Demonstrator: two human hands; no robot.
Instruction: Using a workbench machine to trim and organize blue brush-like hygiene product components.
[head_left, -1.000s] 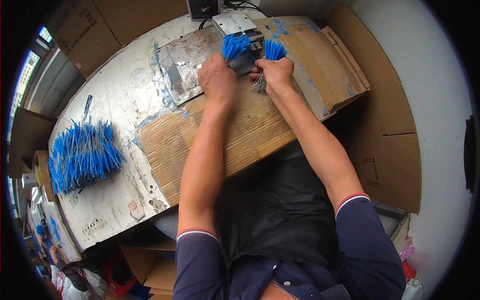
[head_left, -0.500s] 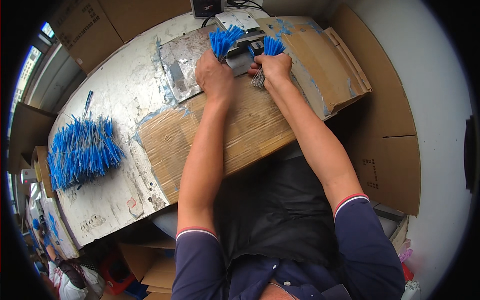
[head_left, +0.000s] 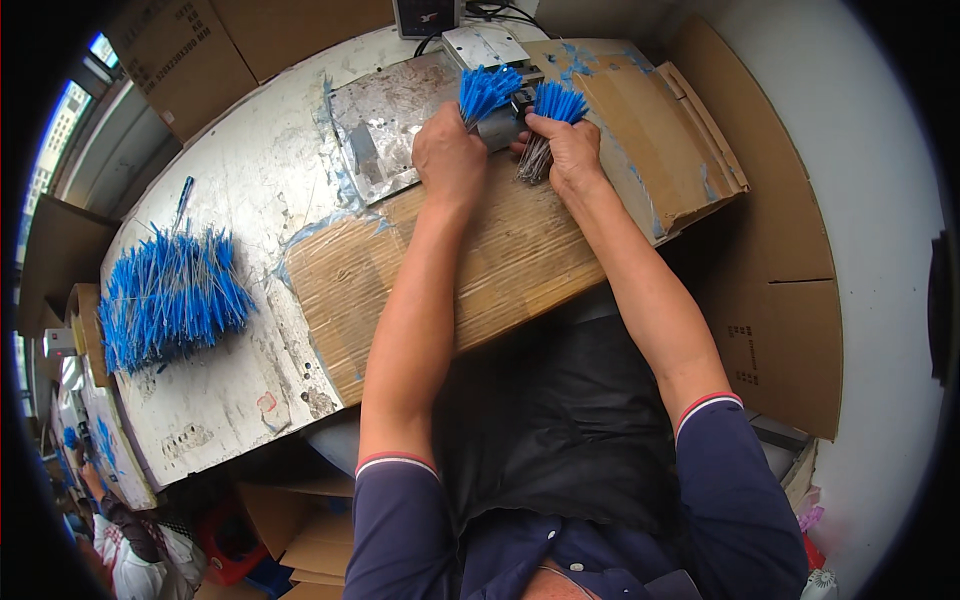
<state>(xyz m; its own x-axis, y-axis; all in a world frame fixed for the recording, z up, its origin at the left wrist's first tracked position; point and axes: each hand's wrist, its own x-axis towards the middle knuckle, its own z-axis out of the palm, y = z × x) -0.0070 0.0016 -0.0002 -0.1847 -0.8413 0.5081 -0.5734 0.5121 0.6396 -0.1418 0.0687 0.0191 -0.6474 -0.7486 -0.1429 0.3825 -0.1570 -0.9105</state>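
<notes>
My left hand (head_left: 450, 157) is closed around a bundle of thin wires whose blue ends (head_left: 488, 92) fan out above the fist. Just right of it, my right hand (head_left: 572, 152) grips a second bundle of blue-tipped wires (head_left: 560, 102). Its thin silvery ends (head_left: 535, 160) hang out below my fingers. Both hands are over the far edge of a cardboard-covered work surface (head_left: 440, 270), close to a small machine with a dark block (head_left: 522, 100), partly hidden behind the bundles. A metal plate (head_left: 385, 125) lies left of the left hand.
A large pile of similar blue-tipped wires (head_left: 175, 300) lies on the white table (head_left: 270, 220) at left, with a pen (head_left: 183, 203) beyond it. A cardboard box (head_left: 660, 140) stands at right. A dark device (head_left: 427, 15) sits at the back. Another person (head_left: 150, 550) is at lower left.
Both hands, with their bundles, have shifted slightly right and nearer in the picture. The whole scene has also shifted a little. More silvery wire ends show below my right hand.
</notes>
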